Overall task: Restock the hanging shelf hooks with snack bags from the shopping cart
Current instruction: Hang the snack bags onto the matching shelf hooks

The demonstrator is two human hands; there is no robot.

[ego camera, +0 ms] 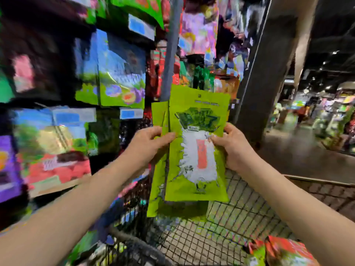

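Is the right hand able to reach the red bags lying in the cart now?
Likely yes, once it is freed. The right hand grips the green bag at its edge, but the left hand holds it too, and the red bags lie uncovered in the cart.

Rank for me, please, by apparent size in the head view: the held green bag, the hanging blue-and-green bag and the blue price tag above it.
1. green bag, largest, but nearest the camera, so true size is unsure.
2. blue-and-green bag, somewhat smaller.
3. blue price tag, clearly smallest.
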